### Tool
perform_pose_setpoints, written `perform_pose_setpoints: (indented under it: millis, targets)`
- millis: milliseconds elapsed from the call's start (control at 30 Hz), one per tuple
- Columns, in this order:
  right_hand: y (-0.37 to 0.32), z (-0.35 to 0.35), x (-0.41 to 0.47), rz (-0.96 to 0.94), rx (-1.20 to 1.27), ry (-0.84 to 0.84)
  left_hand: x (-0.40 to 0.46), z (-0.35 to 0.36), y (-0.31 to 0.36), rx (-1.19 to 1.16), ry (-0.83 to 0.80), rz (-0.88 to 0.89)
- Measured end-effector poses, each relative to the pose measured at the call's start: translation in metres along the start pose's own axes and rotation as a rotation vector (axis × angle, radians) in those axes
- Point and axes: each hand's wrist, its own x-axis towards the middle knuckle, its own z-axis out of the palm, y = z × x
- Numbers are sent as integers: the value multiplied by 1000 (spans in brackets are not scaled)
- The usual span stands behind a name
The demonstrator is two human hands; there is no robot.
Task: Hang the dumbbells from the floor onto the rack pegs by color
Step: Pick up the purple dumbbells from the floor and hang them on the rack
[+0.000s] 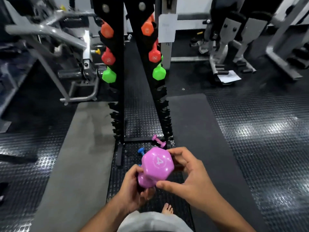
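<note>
Both hands clench one purple dumbbell (156, 166): left hand (133, 186) at seven o'clock grasping its lower head, right hand (189, 171) at three. Rack (120, 64) stands at twelve.

The pink dumbbell (156, 166) I'm holding is tilted, its hexagonal "4" end facing up at me. A second pink one (158, 141) and a blue one (141, 151) lie on the floor by the rack's (117, 91) foot. Orange (107, 30), red (108, 57) and green (109, 75) pairs hang on its upper pegs.
</note>
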Motion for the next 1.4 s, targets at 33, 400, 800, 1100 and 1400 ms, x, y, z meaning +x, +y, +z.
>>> perform_pose_setpoints:
  millis: [33, 400, 800, 1100, 1400]
  targets:
    - [-3, -2, 2, -8, -9, -10, -2, 3, 2, 3, 9, 16]
    - [-44, 10, 61, -29, 56, -32, 5, 14, 67, -128, -20, 163]
    - [-96, 76, 139, 174, 892, -260, 18, 21, 197, -127, -310, 197]
    - [-83, 52, 172, 182, 722, 65, 45, 51, 239, 392, -280, 204]
    - [3, -26, 205, 228, 252, 133, 80, 90, 253, 770, -95, 131]
